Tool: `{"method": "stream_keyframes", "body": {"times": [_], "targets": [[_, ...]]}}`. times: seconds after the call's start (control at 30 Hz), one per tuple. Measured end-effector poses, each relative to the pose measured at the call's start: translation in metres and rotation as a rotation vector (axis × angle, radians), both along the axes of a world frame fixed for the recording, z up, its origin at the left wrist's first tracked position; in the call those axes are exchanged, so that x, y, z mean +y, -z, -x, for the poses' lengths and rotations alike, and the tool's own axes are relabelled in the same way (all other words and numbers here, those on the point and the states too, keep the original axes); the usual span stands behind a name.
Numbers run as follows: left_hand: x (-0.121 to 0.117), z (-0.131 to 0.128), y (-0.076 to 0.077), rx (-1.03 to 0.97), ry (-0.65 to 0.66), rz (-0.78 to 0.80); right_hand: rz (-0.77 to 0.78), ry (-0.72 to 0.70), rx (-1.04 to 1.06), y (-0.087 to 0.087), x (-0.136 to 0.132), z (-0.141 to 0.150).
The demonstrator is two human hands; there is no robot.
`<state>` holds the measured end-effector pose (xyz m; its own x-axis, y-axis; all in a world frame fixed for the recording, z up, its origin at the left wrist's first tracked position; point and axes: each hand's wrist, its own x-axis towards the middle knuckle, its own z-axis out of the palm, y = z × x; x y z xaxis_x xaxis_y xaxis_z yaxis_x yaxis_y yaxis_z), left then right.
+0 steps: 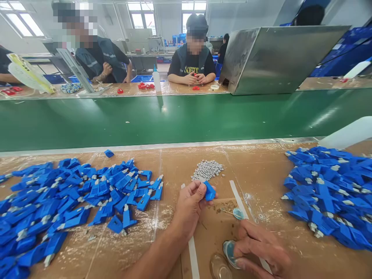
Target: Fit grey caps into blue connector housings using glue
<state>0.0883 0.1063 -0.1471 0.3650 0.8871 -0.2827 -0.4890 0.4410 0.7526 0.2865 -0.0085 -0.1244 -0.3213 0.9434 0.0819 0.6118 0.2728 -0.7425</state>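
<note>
My left hand pinches a blue plastic part between thumb and fingers, in front of a small heap of grey pellets. Lower right, my right hand has its fingers curled at the edge of a small round dish with teal contents and seems to grip its rim. A clear round container stands against that dish. Just beyond my right fingers lies a second small teal disc, with a thin stick at its left side.
Large piles of blue parts with pale tips lie at left and right on the cardboard-covered table. A green conveyor belt runs across. Beyond it are co-workers, a white bottle, red parts and a metal box.
</note>
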Motion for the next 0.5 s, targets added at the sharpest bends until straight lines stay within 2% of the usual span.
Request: {"method": "stream_keyframes", "body": {"times": [0.13, 0.23, 0.37, 0.5], "targets": [[-0.002, -0.004, 0.004, -0.035, 0.028, 0.011, 0.135, 0.113, 0.074, -0.005, 0.006, -0.01], [-0.004, -0.007, 0.01, -0.088, 0.092, 0.034, 0.218, 0.206, 0.254, -0.007, 0.022, -0.02], [-0.005, -0.011, 0.017, -0.165, 0.16, 0.046, 0.114, 0.359, 0.421, -0.008, 0.05, -0.019], [-0.004, -0.013, 0.027, -0.192, 0.183, 0.027, -0.009, 0.499, 0.382, -0.011, 0.066, -0.002]]}}
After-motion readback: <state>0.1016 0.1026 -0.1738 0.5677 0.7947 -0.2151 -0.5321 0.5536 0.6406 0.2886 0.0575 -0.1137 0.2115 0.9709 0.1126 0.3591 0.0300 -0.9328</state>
